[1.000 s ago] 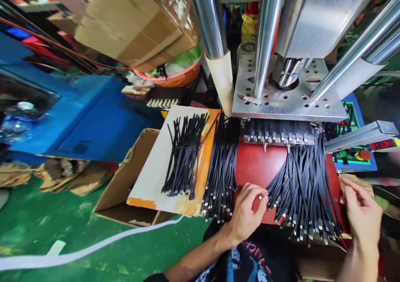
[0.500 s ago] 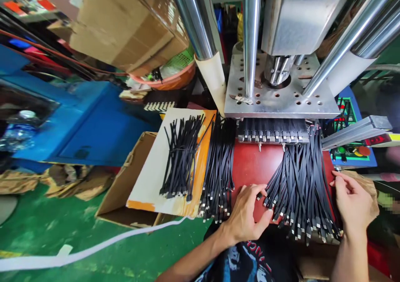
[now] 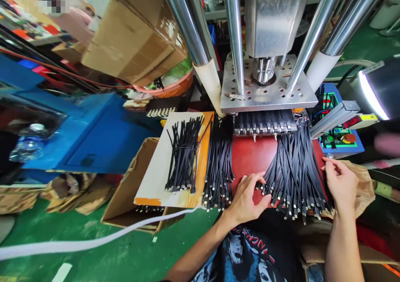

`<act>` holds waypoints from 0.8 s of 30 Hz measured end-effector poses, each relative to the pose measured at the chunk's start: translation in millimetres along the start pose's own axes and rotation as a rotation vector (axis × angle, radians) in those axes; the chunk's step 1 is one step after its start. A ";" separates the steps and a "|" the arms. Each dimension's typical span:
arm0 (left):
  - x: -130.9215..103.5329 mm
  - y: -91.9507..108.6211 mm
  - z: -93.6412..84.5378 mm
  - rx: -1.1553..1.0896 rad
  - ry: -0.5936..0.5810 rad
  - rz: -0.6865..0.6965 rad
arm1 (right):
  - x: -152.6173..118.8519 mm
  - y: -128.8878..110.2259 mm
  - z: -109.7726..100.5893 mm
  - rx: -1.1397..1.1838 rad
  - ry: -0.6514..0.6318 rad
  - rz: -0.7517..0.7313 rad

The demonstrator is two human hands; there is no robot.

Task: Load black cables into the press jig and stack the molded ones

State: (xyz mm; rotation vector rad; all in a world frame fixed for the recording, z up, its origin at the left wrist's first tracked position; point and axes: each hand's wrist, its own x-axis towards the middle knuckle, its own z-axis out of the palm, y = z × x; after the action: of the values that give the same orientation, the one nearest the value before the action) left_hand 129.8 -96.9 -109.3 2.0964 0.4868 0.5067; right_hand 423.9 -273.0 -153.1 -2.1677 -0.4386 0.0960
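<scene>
A large fan of black cables (image 3: 296,169) with metal-tipped ends lies on the red table (image 3: 251,152). At its left edge is my left hand (image 3: 250,198), thumb and fingers apart, fingertips beside the cable ends. My right hand (image 3: 340,182) rests along the fan's right side with its fingers curled; whether it holds anything is hidden. Behind the fan, a row of connectors sits in a metal fixture (image 3: 265,127) under the press plate (image 3: 268,100). Another cable bundle (image 3: 218,165) lies left of the red area, and a tied bundle (image 3: 184,154) lies on a white and orange board (image 3: 150,182).
An open cardboard box (image 3: 121,198) stands below the board. A white strap (image 3: 103,244) crosses the lower left. Right of the press are a control box (image 3: 343,142), a metal bar (image 3: 334,117) and a lamp (image 3: 375,90). Brown paper (image 3: 364,186) lies beside my right hand.
The camera view has shifted, bringing the lamp at the right into view. Both hands keep nearly the same places beside the cable fan.
</scene>
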 end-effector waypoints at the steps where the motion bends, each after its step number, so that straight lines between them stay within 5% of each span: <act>1: 0.4 0.1 0.0 -0.001 0.001 0.006 | 0.0 0.6 0.1 -0.005 0.002 -0.001; 24: 4.6 -0.7 0.5 0.096 -0.126 0.003 | -3.0 -11.5 -1.8 -0.041 0.031 0.048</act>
State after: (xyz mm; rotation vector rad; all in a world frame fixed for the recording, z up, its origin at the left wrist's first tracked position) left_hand 133.8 -94.5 -109.4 2.2057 0.4428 0.3560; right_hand 418.3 -269.2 -143.1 -2.2172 -0.3731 0.0805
